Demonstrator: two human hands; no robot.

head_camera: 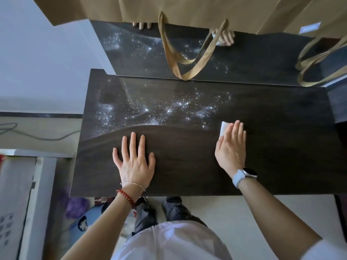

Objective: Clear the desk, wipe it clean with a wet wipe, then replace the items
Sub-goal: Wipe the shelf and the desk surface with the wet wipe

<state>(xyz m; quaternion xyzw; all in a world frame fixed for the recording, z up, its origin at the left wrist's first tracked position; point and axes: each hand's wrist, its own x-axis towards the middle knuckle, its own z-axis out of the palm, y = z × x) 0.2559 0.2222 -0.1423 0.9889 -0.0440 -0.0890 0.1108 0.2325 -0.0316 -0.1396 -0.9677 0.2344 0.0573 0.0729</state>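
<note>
A dark wood desk point(187, 175) fills the middle of the head view, its far half glistening with wet specks. My left hand point(134, 162) lies flat on the near part of the desk, fingers spread, holding nothing. My right hand point(231, 147) presses a folded white wet wipe point(224, 128) against the desk to the right of centre; only the wipe's upper left corner shows past my fingers. A glossy dark back panel point(244, 59) behind the desk mirrors both hands and the wipe.
Brown paper bags point(187, 8) hang above the back panel, their woven handles point(180, 61) dangling before it. A pale wall is at the left, with a cable point(37, 136) below. Cluttered floor items point(78, 207) lie near my feet under the desk's front edge.
</note>
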